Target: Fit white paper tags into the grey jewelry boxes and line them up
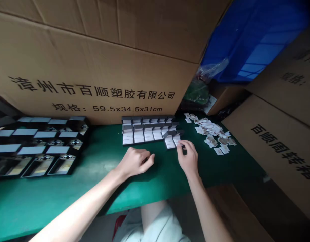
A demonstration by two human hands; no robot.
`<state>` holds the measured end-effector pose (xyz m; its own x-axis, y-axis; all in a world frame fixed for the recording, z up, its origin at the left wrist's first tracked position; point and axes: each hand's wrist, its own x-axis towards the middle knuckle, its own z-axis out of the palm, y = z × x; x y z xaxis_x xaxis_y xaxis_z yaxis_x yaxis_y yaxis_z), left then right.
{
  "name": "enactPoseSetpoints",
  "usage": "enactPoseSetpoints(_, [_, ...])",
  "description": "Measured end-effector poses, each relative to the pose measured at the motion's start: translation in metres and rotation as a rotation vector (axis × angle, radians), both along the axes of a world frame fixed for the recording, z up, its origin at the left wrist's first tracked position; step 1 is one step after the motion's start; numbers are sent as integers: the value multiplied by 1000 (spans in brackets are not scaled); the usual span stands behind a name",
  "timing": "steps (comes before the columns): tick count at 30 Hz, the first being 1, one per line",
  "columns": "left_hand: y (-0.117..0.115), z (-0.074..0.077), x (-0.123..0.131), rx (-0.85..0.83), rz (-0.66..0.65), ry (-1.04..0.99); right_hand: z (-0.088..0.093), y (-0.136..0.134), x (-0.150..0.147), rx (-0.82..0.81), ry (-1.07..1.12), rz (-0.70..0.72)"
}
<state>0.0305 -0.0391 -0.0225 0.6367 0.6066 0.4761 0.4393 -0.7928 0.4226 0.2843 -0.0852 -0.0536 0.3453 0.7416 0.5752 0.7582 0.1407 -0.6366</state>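
My right hand (188,156) is at the right end of a group of small dark lidded boxes, its thumb and forefinger pinched at the front edge of the last box (177,138). That box has a raised lid and a white insert, like a ring box; anything smaller between the fingertips is hidden. Just left of it stands another such box (169,142). Behind are rows of the same boxes (139,135), lids up. My left hand (137,162) rests curled on the green table (104,181), in front of the rows, with nothing visible in it.
To the right lies a loose pile of small white pieces (210,131). Larger dark open boxes (61,164) stand in rows at the left. A big cardboard carton (94,67) walls off the back, another carton (278,134) the right. A blue crate (228,47) is behind.
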Motion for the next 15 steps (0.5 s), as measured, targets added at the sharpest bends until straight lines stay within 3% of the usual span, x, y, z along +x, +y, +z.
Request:
enactPoseSetpoints(4, [-17, 4, -17, 45, 90, -23, -5, -1, 13, -35, 221, -57])
enactPoseSetpoints(8, [-50, 8, -57, 79, 198, -71, -12, -3, 19, -30, 306, -125])
enactPoseSetpoints(12, [-89, 5, -109, 107, 401, -79, -13, -2, 19, -28, 339, -123])
enactPoseSetpoints(15, [-113, -1, -155, 195, 650, -56, -13, -1, 21, -30, 379, -120])
